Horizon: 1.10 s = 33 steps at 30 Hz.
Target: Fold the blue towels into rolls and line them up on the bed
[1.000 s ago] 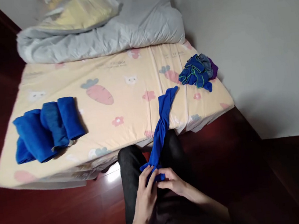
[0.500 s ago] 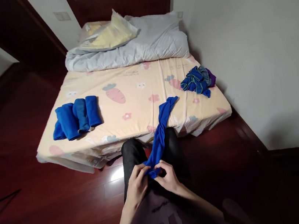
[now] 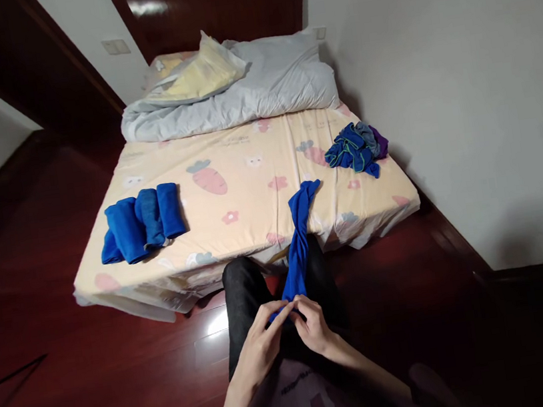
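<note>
Head view: twisted blue cloth (image 3: pixel 298 247) held at its near end

Change of state: half a second ago, a small rolled portion of the near end showed between the two sets of fingertips. The fingertips have now come together over that end, and most of the roll is covered. The far end has stayed on the carrot-print bed sheet (image 3: pixel 245 197). Significance: the work in hand is judged to be concentrated at the near end, with most of the fabric's length outside the grip.

Left hand: the left hand (image 3: pixel 263 339) is narrow, fingers drawn together on the cloth. One digit extends across to the opposite fingertips.

Right hand: the right hand (image 3: pixel 314 331) is likewise narrow, thumb and forefinger bent into a pinch on the same end. The amount of fabric between the pads cannot be told, as the digits overlap it.

Position: the cloth runs from the hands between the knees of the dark trousers (image 3: pixel 243 288), over the near edge of the bed and onto the sheet, twisted along its length.

Surroundings: rolled blue cloths (image 3: pixel 148 218) lie side by side on the sheet at the left. A crumpled clothes pile (image 3: pixel 355 149) lies near the right edge, apart from the far end. Neither hand touches these items
</note>
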{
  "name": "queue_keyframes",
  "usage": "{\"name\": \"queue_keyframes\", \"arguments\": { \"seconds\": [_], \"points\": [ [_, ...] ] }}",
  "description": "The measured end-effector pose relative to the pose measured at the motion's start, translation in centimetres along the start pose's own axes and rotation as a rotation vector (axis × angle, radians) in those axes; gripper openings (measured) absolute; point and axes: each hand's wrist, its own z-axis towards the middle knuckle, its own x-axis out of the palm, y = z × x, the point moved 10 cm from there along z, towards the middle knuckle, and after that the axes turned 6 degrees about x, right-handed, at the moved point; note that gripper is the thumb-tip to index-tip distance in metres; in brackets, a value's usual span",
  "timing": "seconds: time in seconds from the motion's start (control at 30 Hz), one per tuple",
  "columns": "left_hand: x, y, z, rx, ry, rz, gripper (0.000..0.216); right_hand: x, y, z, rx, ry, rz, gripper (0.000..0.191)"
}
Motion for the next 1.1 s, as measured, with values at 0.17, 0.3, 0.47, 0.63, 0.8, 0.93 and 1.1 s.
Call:
{"name": "queue_keyframes", "arguments": {
  "seconds": [0.17, 0.3, 0.47, 0.63, 0.8, 0.93, 1.1],
  "points": [
    [-1.0, -1.0, 0.9, 0.097, -0.037, -0.011, 0.057, -0.1, 0.7, 0.8, -0.029, 0.114, 0.002, 0.031],
    [-1.5, -0.6, 1.1, 0.097, -0.034, -0.091, 0.047, 0.4, 0.3, 0.4, -0.018, 0.252, -0.013, 0.032],
    [-1.7, 0.5, 0.4, 0.004, -0.066, -0.184, 0.03, 1.4, -0.2, -0.6, -0.04, 0.332, -0.07, 0.031],
    [-4.7, 1.4, -0.3, -0.071, -0.232, -0.12, 0.029, -0.4, 0.9, 0.8, -0.072, 0.223, -0.036, 0.029],
    [-8.5, -0.2, -0.5, 0.021, -0.386, 0.034, 0.026, -2.2, 1.6, 2.0, -0.159, 0.131, -0.1, 0.037],
    [-11.6, -1.6, -1.4, 0.111, -0.501, 0.152, 0.017, -3.5, 0.1, 2.4, -0.197, 0.02, -0.233, 0.041],
    [-17.3, -1.7, -4.0, 0.127, -0.789, 0.458, 0.016, -8.4, -3.4, 3.1, -0.068, -0.205, -0.302, 0.042]
  ]
}}
